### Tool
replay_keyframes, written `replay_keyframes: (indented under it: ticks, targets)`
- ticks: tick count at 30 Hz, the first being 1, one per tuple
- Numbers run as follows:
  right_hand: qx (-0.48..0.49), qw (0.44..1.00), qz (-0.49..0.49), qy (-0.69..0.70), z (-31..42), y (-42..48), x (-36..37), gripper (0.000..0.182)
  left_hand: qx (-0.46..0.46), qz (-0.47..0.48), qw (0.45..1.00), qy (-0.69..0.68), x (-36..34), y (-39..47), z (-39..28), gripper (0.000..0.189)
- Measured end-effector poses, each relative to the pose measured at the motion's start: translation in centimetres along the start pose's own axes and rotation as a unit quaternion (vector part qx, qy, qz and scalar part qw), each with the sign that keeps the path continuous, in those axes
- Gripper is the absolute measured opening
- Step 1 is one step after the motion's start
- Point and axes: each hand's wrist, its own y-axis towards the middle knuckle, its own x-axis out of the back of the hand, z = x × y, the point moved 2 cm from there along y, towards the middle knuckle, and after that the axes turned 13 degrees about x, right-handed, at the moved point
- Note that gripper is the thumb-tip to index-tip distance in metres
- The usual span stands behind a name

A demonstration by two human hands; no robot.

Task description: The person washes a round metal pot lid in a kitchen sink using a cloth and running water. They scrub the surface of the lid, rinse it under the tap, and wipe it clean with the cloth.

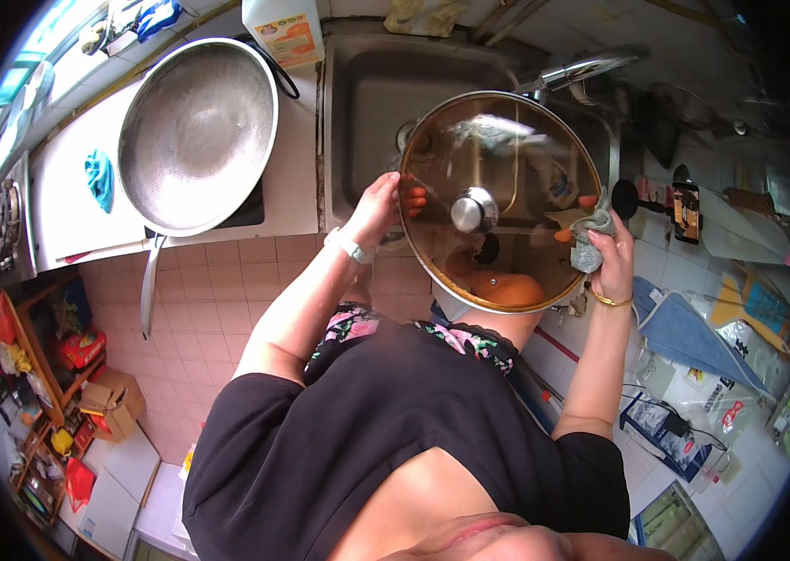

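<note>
A large tinted glass pan lid (pixel 535 168) with a metal rim and a round metal knob (pixel 468 212) is held over the front of a stainless steel sink (pixel 367 91). My left hand (pixel 382 203) grips the lid's left rim, its fingertips showing through the glass. At the right rim, my right hand (pixel 611 254) pinches a greyish-green cloth (pixel 590 238) around the edge, fingers on the far side of the glass. Behind the lid, a chrome faucet (pixel 577 72) reaches over the sink; no stream of water can be made out.
Left of the sink, a metal wok (pixel 199 133) rests on the white counter (pixel 65 210), its handle (pixel 150 287) jutting past the front edge. A blue cloth (pixel 98 179) lies beside it. A white jug (pixel 286 31) stands at the sink's back-left corner. A phone (pixel 686 210) is mounted on the right.
</note>
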Motion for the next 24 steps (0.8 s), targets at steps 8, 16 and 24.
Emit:
replay_keyframes:
  ticks: [8,16,24]
  targets:
    - [0.261,0.907,0.18,-0.278,2.8,4.5,-9.4,0.048,0.042,0.133,0.986,-0.089,-0.7,5.2,-5.9,0.099]
    - [0.434,0.732,0.261,-0.455,-10.1,6.1,-11.9,0.042,0.013,0.056,0.997,-0.044,1.2,4.4,-8.4,0.051]
    - [0.369,0.727,0.329,-0.476,-18.5,5.5,-9.1,0.05,-0.006,-0.001,1.0,-0.009,4.8,6.7,-4.2,0.053]
